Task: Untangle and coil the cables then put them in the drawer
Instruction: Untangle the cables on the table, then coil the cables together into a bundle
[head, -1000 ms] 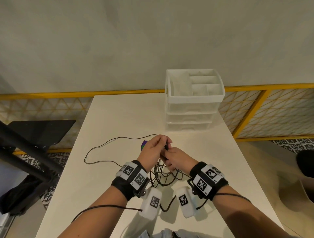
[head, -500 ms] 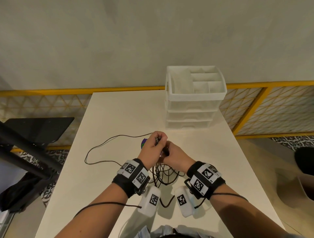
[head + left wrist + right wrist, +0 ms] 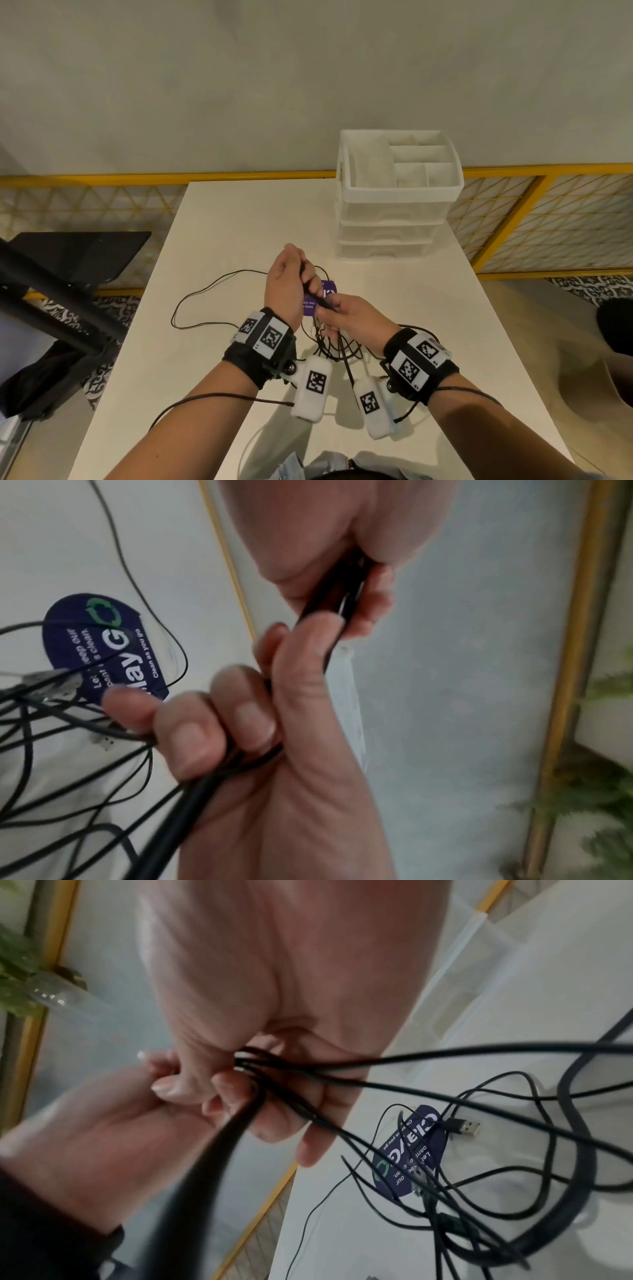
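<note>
Hands: left hand (image 3: 286, 287) and right hand (image 3: 352, 317) are both pinching black cables (image 3: 334, 346).
Progress: cables are lying tangled, uncoiled; drawer unit (image 3: 387, 236) is sitting closed.

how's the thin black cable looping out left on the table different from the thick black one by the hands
The thin black cable lies slack on the white table in one wide loop; the thick black cable curls tightly among the tangle.
The thin one is hair-fine; the thick one is far heavier.
Both are black and not yet coiled.
</note>
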The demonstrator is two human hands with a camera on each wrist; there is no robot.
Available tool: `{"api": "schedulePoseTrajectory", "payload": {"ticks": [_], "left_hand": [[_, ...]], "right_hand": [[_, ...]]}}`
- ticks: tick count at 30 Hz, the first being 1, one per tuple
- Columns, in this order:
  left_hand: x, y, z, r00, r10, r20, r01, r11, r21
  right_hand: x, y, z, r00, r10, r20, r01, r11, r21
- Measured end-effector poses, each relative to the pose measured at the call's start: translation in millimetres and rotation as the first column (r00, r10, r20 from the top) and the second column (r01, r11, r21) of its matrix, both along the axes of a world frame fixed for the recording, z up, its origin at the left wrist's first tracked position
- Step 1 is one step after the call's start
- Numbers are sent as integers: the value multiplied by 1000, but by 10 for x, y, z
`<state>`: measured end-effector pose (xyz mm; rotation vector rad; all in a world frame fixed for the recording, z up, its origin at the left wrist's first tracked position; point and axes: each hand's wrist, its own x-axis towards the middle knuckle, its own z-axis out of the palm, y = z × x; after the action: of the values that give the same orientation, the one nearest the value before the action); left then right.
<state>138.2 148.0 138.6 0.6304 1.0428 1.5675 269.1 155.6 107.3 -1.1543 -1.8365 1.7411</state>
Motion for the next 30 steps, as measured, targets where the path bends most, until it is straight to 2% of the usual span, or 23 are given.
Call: {"api": "schedulePoseTrajectory", "payload": {"ticks": [5, 8, 10, 12, 14, 15, 17, 19, 20, 21, 22, 24, 25, 28, 30], "left_hand": [[-133, 42, -61, 997, 70, -23, -71, 997, -21], [-157, 35, -87, 995, 69, -69, -71, 997, -27], [-157, 21, -111, 988, 65, -142, -74, 996, -58], [-180, 24, -149, 955, 58, -290, -90, 991, -99], [-246, 35, -204, 872, 76, -484, -143, 984, -104], [-287, 36, -237, 800, 99, -592, -175, 982, -72], [-342, 18, -265, 565, 160, -809, -173, 982, 74], [-315, -12, -260, 321, 233, -918, -25, 971, 238], [-267, -30, -243, 258, 240, -936, 79, 960, 268], [-211, -49, -219, 241, 211, -947, 175, 951, 256], [-151, -65, -200, 261, 143, -955, 242, 948, 208], [-60, -75, -198, 305, -38, -952, 276, 960, 50], [-45, -64, -216, 303, -127, -945, 263, 964, -45], [-45, -45, -217, 230, -354, -906, 256, 921, -295], [-30, -44, -178, 163, -429, -889, 249, 889, -384]], "right_hand": [[50, -26, 58, 995, 13, -100, -21, 996, -83], [33, -30, 15, 992, -41, -118, 28, 993, -114], [9, -11, -28, 992, -93, -82, 85, 992, -90], [6, 18, -99, 991, -134, -2, 134, 991, 17], [22, 50, -148, 980, -181, 80, 169, 976, 138], [33, 58, -164, 973, -205, 102, 183, 965, 189], [39, 57, -183, 965, -225, 138, 181, 944, 275], [28, 51, -188, 959, -212, 189, 139, 930, 341], [20, 56, -210, 955, -206, 213, 115, 921, 372], [8, 56, -216, 950, -204, 237, 96, 912, 399], [0, 59, -219, 946, -207, 251, 87, 905, 416], [-4, 63, -186, 945, -218, 243, 95, 895, 435], [-2, 74, -161, 948, -222, 228, 100, 889, 448], [13, 88, -79, 956, -251, 152, 156, 872, 464], [29, 95, -52, 965, -257, 56, 219, 902, 373]]}}
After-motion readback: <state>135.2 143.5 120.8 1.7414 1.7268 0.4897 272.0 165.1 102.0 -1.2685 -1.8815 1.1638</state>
